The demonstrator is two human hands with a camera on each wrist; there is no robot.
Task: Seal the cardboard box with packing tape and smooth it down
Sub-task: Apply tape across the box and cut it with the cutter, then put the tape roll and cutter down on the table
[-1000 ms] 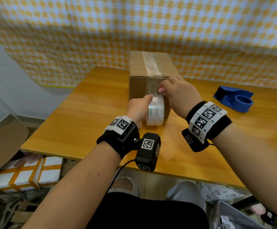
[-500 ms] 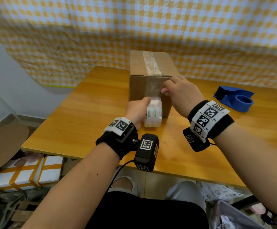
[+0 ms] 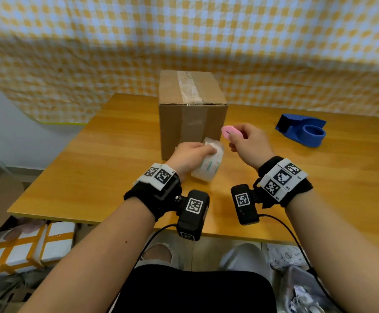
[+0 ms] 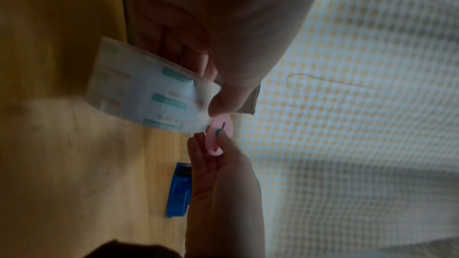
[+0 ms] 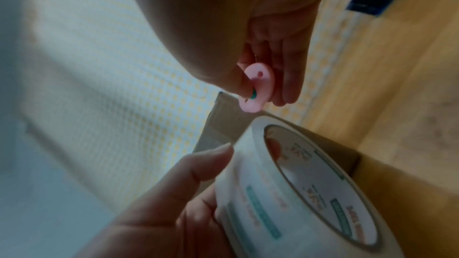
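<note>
At the middle of a wooden table [image 3: 120,141] a closed cardboard box [image 3: 179,129] is seen, with a strip of clear tape [image 3: 187,89] laid along its top seam and down its front face. Just before the box, a roll of packing tape [image 3: 208,166] is gripped by the left hand [image 3: 189,154], fingers curled through its core. Beside it, a small pink cutter [image 3: 228,131] is pinched between thumb and fingers of the right hand [image 3: 248,145]. Farther right on the table, a blue tape dispenser [image 3: 302,129] is set. Behind, a yellow-and-white checked cloth [image 3: 206,37] is hung across the wall. Below the table's left edge, white parcels [image 3: 28,247] banded in orange are stacked on the floor.
</note>
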